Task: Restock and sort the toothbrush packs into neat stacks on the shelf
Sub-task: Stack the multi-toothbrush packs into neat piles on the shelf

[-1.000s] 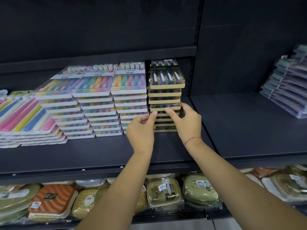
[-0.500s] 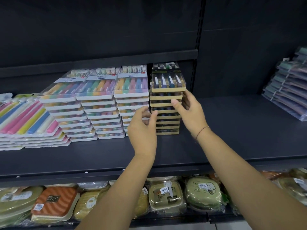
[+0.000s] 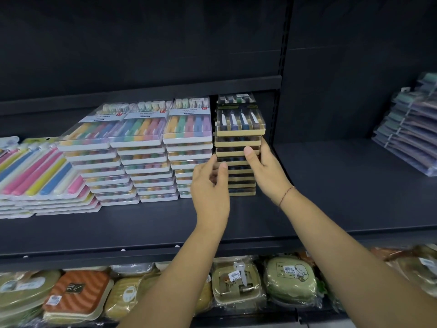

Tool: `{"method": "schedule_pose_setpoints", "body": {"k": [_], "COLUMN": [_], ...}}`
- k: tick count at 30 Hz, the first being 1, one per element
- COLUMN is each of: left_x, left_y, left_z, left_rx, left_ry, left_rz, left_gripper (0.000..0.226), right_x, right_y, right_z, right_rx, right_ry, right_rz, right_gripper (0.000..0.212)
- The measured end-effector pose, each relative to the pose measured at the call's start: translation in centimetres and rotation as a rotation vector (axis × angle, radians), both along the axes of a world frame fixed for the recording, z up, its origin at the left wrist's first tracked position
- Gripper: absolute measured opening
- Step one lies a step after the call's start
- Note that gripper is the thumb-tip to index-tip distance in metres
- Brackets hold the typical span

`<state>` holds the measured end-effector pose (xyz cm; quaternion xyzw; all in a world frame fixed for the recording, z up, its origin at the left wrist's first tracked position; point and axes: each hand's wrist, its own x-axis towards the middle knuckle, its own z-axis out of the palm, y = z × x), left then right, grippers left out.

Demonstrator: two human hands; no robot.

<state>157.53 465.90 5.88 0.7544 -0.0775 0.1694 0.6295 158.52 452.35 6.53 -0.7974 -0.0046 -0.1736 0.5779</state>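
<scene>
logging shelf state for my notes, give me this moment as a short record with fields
being handled: stack of dark toothbrush packs with tan card edges
left hand: grips the stack's left front corner
right hand: thumb on the front, fingers round the right side
neighbours: three stacks of pastel toothbrush packs in white trays, to its left
surface: dark metal shelf
far right: pile of dark plastic-wrapped packs

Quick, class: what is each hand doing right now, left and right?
Left hand: pinches the left front corner of the gold-edged stack.
Right hand: grips the same stack's right side, thumb on its front.
</scene>
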Motion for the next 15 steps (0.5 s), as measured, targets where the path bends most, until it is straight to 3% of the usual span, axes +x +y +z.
{"method": "schedule_pose_setpoints", "body": {"k": [5,15], "left_x": [-0.02,0.53], "left_y": [-0.10,0.26], "left_z": [-0.07,-0.71], "left_rx": [-0.047,0.034], "left_ry": [-0.002,-0.070], "left_rz": [0.034,0.053], "left_gripper": [0.033,0.032], "right_x": [-0.24,-0.59], "right_y": [0.14,-0.26], "right_z": [-0.01,-0.27], "right_rx": [-0.034,-0.139], "right_ry": [-0.032,-0.101], "right_rz": [-0.022,-0.123], "right_gripper": [0.048,0.046]}}
